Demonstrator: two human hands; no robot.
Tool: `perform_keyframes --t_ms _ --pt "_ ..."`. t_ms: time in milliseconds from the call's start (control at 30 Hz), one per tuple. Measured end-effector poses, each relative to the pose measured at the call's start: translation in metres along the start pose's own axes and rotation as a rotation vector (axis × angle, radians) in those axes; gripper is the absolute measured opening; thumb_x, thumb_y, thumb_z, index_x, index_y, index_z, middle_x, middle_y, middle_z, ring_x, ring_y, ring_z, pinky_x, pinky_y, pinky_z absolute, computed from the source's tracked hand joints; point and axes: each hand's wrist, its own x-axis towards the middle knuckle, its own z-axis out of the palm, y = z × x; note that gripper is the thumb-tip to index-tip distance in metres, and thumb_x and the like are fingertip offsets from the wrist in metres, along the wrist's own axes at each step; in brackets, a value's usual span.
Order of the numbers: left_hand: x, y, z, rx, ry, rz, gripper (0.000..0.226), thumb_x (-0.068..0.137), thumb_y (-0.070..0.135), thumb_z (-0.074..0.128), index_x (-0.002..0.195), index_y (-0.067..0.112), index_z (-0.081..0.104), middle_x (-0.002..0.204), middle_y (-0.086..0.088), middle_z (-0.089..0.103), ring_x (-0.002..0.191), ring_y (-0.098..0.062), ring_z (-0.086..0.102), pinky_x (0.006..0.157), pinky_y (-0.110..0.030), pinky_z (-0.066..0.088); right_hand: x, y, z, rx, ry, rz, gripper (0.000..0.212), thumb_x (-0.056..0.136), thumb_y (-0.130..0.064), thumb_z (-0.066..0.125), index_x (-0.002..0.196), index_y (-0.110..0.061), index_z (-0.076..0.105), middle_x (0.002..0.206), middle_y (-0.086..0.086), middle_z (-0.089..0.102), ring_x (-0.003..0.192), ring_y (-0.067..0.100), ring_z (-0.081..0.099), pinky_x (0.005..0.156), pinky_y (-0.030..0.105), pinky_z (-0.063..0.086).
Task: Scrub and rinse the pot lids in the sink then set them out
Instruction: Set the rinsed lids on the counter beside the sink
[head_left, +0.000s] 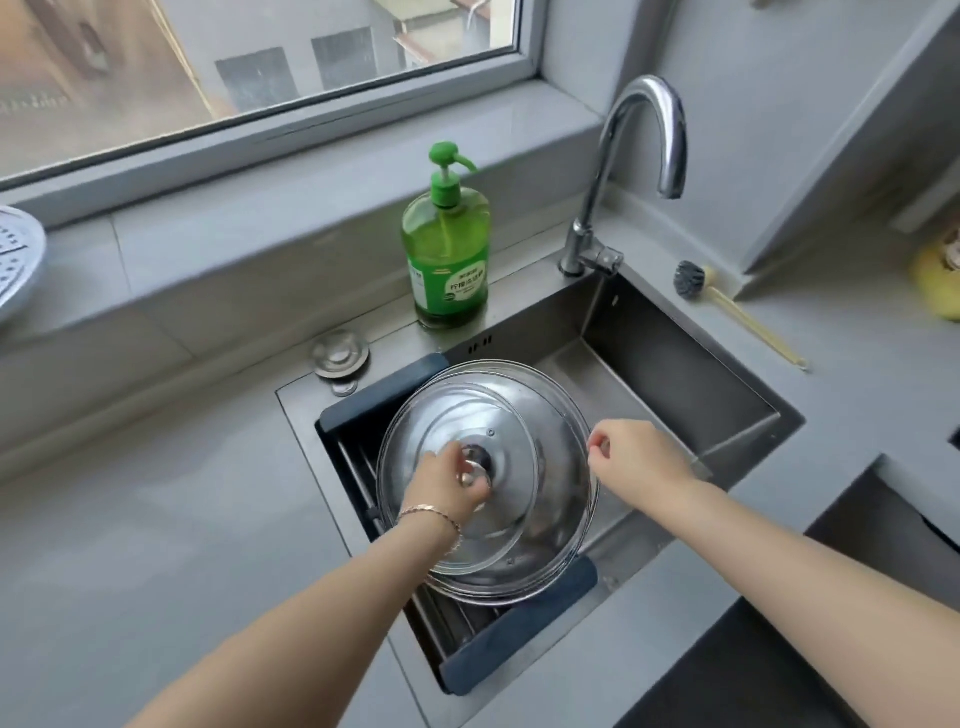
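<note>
Two pot lids lie stacked over a dark drain rack on the left side of the steel sink. The smaller glass lid rests on top of a larger steel-rimmed lid. My left hand is closed on the metal knob of the top lid. My right hand sits at the right rim of the larger lid, fingers curled around its edge. A curved faucet stands behind the sink, with no water running.
A green dish-soap pump bottle stands behind the sink. A scrub brush with a yellow handle lies on the counter at right, a yellow sponge beyond it. A perforated white plate sits at far left. A sink plug lies near the bottle.
</note>
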Motion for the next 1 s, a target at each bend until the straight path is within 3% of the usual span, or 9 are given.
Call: perform_keyframes --t_ms 67,200,367,467,533,667,767,900,1000 --pt "-0.008 -0.003 -0.005 -0.176 0.083 -0.082 0.014 0.078 0.019 0.065 0.084 0.014 0.053 0.082 -0.009 0.064 0.071 -0.025 0.063 0.061 -0.036 0.053 0.001 0.006 -0.006 0.036 0.038 0.016 0.020 0.090 -0.021 0.046 0.098 -0.020 0.064 0.104 0.002 0.067 0.093 0.026 0.060 0.070 0.029 0.045" --pt "-0.031 -0.013 -0.020 -0.520 0.216 -0.149 0.013 0.085 0.010 0.062 0.081 0.016 0.052 0.069 -0.004 0.061 0.056 -0.013 0.058 0.047 -0.017 0.044 0.001 0.007 -0.010 0.085 0.022 0.014 0.020 0.089 -0.020 0.047 0.097 -0.020 0.065 0.103 0.004 0.067 0.093 0.028 0.060 0.072 0.029 0.047" --pt "-0.051 -0.026 -0.062 -0.792 0.343 -0.132 0.020 0.089 -0.003 0.051 0.074 0.010 0.050 0.054 -0.004 0.050 0.036 -0.002 0.045 0.037 -0.015 0.038 0.012 -0.042 0.015 0.040 -0.042 -0.273 0.027 0.091 -0.019 0.046 0.113 -0.016 0.060 0.120 0.008 0.056 0.107 0.029 0.055 0.087 0.033 0.045" --pt "-0.057 -0.033 -0.083 -0.857 0.395 -0.171 0.020 0.090 -0.002 0.050 0.074 0.011 0.052 0.053 -0.004 0.050 0.039 -0.010 0.044 0.036 -0.017 0.036 0.021 -0.089 0.036 -0.091 -0.148 -0.510 0.045 0.092 -0.031 0.051 0.134 -0.018 0.043 0.133 0.007 0.037 0.110 0.030 0.053 0.080 0.032 0.040" --pt "-0.060 -0.037 -0.091 -0.885 0.418 -0.196 0.017 0.091 0.005 0.051 0.076 0.012 0.054 0.055 -0.004 0.053 0.047 -0.018 0.045 0.040 -0.019 0.038 0.029 -0.117 0.052 -0.258 -0.176 -0.611 0.055 0.089 -0.039 0.054 0.137 -0.018 0.037 0.134 0.009 0.035 0.109 0.032 0.054 0.081 0.036 0.044" --pt "-0.065 -0.045 -0.101 -0.876 0.458 -0.213 0.015 0.092 0.009 0.052 0.077 0.011 0.055 0.046 0.001 0.055 0.040 -0.015 0.046 0.038 -0.019 0.038 0.041 -0.139 0.084 -0.544 -0.214 -0.518 0.048 0.090 -0.035 0.054 0.131 -0.016 0.040 0.124 0.008 0.054 0.109 0.029 0.056 0.083 0.034 0.045" --pt "-0.072 -0.049 -0.104 -0.878 0.460 -0.221 0.012 0.090 0.007 0.053 0.079 0.008 0.055 0.051 0.000 0.058 0.042 -0.013 0.049 0.038 -0.018 0.038 0.040 -0.139 0.090 -0.528 -0.194 -0.489 0.046 0.088 -0.024 0.055 0.130 -0.014 0.039 0.119 0.007 0.058 0.107 0.028 0.057 0.084 0.035 0.049" --pt "-0.078 -0.052 -0.106 -0.894 0.461 -0.228 0.011 0.088 0.006 0.056 0.078 0.009 0.054 0.043 0.008 0.057 0.035 -0.002 0.047 0.037 -0.017 0.038 0.029 -0.127 0.065 -0.400 -0.143 -0.513 0.047 0.082 -0.029 0.062 0.122 -0.016 0.042 0.115 0.007 0.057 0.105 0.028 0.056 0.075 0.032 0.045" --pt "-0.082 -0.052 -0.109 -0.887 0.464 -0.227 0.011 0.088 0.006 0.057 0.077 0.009 0.054 0.045 0.005 0.057 0.037 -0.004 0.048 0.036 -0.017 0.039 0.018 -0.116 0.032 -0.361 -0.014 -0.543 0.043 0.080 -0.032 0.061 0.117 -0.018 0.044 0.112 0.005 0.058 0.103 0.028 0.056 0.071 0.030 0.039"
